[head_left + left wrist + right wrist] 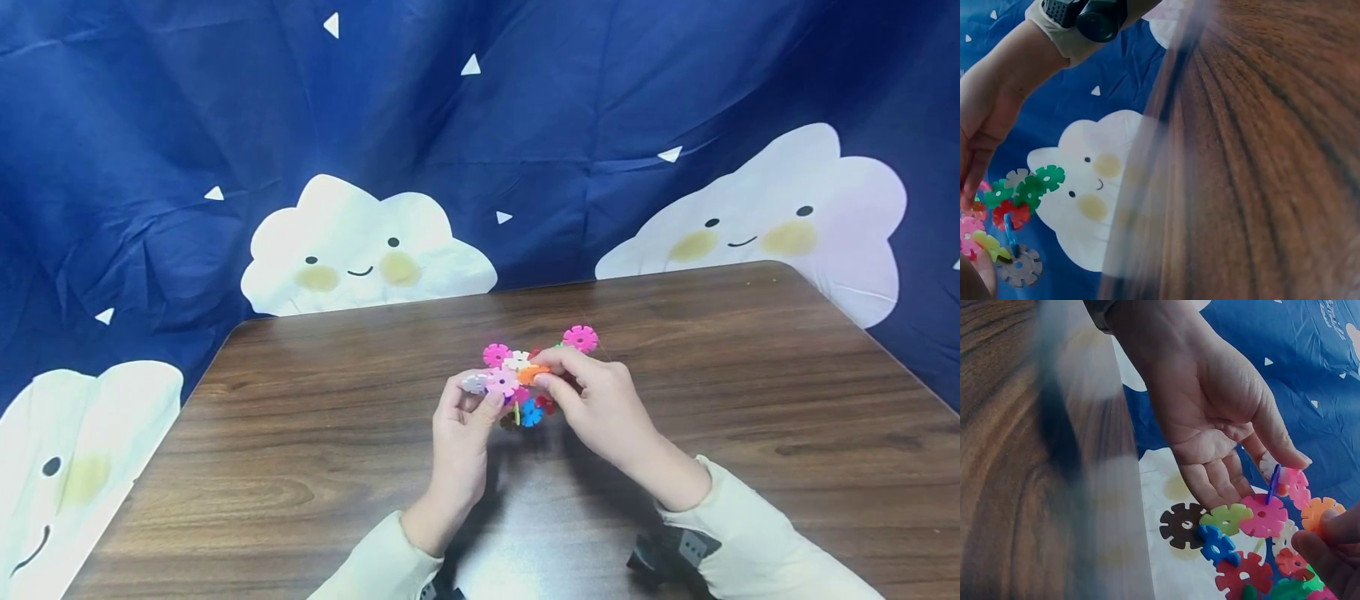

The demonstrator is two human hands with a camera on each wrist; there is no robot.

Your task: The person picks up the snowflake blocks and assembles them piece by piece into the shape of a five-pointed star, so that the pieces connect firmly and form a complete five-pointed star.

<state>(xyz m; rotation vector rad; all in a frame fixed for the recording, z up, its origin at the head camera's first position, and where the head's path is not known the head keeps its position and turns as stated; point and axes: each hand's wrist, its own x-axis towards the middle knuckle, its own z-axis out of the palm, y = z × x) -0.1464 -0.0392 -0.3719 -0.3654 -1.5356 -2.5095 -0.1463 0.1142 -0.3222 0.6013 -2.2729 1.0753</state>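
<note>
In the head view a cluster of interlocked notched plastic discs, a snowflake-disc build (531,412), is held up above the table. My left hand (462,442) grips its left side by a light pink disc (502,382), with a silvery disc (474,383) beside the fingers. Thumb and fingers of my right hand (607,404) pinch an orange disc (533,372) against the build. A bright pink disc (581,339) sticks out at the far right end. Brown (1184,525), lime, blue and red discs hang below, seen in the right wrist view; green discs (1030,190) show in the left wrist view.
A brown wood-grain table (285,467) lies beneath the hands. Behind it hangs a dark blue cloth (525,125) printed with smiling white clouds and small triangles. Dark wrist cameras (675,554) are strapped near the pale sleeves.
</note>
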